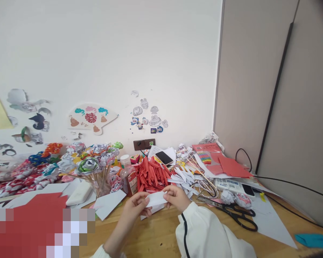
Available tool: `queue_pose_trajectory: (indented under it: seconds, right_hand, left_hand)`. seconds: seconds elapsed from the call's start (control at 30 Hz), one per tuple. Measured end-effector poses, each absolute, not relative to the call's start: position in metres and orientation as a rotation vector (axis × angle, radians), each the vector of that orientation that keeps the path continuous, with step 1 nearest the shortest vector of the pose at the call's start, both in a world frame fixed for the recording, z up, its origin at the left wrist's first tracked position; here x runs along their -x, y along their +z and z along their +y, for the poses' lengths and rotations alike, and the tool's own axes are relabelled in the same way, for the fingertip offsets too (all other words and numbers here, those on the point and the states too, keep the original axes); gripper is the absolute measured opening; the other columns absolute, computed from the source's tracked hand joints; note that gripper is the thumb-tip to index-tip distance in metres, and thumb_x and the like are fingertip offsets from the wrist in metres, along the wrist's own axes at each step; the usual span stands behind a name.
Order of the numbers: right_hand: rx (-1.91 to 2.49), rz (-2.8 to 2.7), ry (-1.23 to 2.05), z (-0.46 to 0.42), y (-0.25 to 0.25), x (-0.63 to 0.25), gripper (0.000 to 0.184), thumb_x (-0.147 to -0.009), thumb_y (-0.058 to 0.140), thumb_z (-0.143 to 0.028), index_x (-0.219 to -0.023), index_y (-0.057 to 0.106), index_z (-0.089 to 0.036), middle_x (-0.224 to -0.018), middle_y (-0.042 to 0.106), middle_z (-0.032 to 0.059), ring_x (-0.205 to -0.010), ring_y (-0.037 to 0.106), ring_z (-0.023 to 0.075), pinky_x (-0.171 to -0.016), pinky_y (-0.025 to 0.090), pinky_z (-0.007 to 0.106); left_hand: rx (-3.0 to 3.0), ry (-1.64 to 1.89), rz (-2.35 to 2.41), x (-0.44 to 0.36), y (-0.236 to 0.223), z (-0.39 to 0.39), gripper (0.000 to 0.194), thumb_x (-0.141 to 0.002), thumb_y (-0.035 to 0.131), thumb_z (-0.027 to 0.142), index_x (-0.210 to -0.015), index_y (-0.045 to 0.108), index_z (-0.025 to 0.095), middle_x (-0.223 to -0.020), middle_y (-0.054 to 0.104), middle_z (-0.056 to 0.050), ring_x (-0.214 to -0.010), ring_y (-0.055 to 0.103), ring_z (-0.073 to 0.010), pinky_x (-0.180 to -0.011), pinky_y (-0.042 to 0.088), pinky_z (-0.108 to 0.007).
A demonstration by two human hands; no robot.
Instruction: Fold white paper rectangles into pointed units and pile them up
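Note:
Between my two hands, near the front middle of the table, is a folded strip of white paper [156, 199]. My left hand [137, 206] pinches its left end between thumb and fingers. At the other end my right hand [176, 197] grips it, thumb toward me. Another white sheet [150, 212] shows just beneath the strip; whether it is part of the same piece I cannot tell. Right behind my hands lies a heap of folded red paper pieces [153, 173], and beside it a pile of folded white paper pieces [184, 179].
Black-handled scissors [239, 215] lie to the right, near a white sheet [270, 218]. A phone [164, 157] rests behind the red heap. Paper flowers on sticks [88, 165] stand at left, near a jar [125, 166] and a white box [79, 192]. Red sheets [40, 206] spread front left.

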State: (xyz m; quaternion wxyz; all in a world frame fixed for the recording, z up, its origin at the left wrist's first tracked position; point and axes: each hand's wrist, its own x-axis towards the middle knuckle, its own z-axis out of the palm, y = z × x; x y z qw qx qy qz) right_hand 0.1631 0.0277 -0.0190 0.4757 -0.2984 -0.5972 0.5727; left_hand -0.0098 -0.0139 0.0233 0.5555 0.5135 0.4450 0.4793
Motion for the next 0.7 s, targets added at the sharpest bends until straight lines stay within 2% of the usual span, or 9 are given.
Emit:
queue_pose_trajectory:
  seconds: [0.23, 0.4, 0.57, 0.7]
  right_hand:
    - [0.613, -1.418, 1.407, 0.0223, -0.0098, -0.1645, 0.033, -0.058, 0.062, -0.037, -0.078, 0.054, -0.012, -0.049, 0.054, -0.0022, -0.045, 0.056, 0.0112, -0.042, 0.043, 0.021]
    - [0.629, -1.454, 1.320, 0.0204, -0.0085, -0.1654, 0.029, -0.060, 0.061, -0.037, -0.074, 0.057, -0.012, -0.056, 0.055, -0.0011, -0.044, 0.054, 0.0089, -0.044, 0.044, 0.021]
    - [0.636, -1.554, 1.152, 0.0216, -0.0117, -0.1663, 0.022, -0.065, 0.056, -0.035, -0.072, 0.060, -0.015, -0.072, 0.056, 0.0012, -0.049, 0.054, 0.0078, -0.050, 0.047, 0.023]
    - [0.671, -1.684, 1.003, 0.0216, -0.0126, -0.1679, 0.020, -0.070, 0.051, -0.033, -0.074, 0.060, -0.015, -0.074, 0.057, 0.0032, -0.055, 0.055, 0.0101, -0.053, 0.047, 0.023]
  left_hand:
    - [-1.137, 1.190, 1.007, 0.0125, 0.0246, -0.0139, 0.026, -0.053, 0.068, 0.030, -0.069, 0.054, 0.014, -0.045, 0.061, 0.000, -0.039, 0.055, -0.0117, -0.042, 0.043, -0.021]
    - [-1.167, 1.171, 0.980, 0.0124, 0.0280, -0.0186, 0.020, -0.058, 0.065, 0.027, -0.070, 0.055, 0.014, -0.048, 0.062, 0.000, -0.042, 0.057, -0.0122, -0.046, 0.044, -0.022]
    - [-1.224, 1.127, 0.961, 0.0098, 0.0302, -0.0226, 0.020, -0.064, 0.058, 0.034, -0.067, 0.052, 0.015, -0.052, 0.061, 0.000, -0.049, 0.058, -0.0133, -0.047, 0.046, -0.023]
    - [-1.222, 1.068, 1.116, 0.0072, 0.0272, -0.0188, 0.028, -0.058, 0.061, 0.040, -0.062, 0.050, 0.015, -0.047, 0.058, 0.001, -0.043, 0.056, -0.0124, -0.042, 0.044, -0.021]
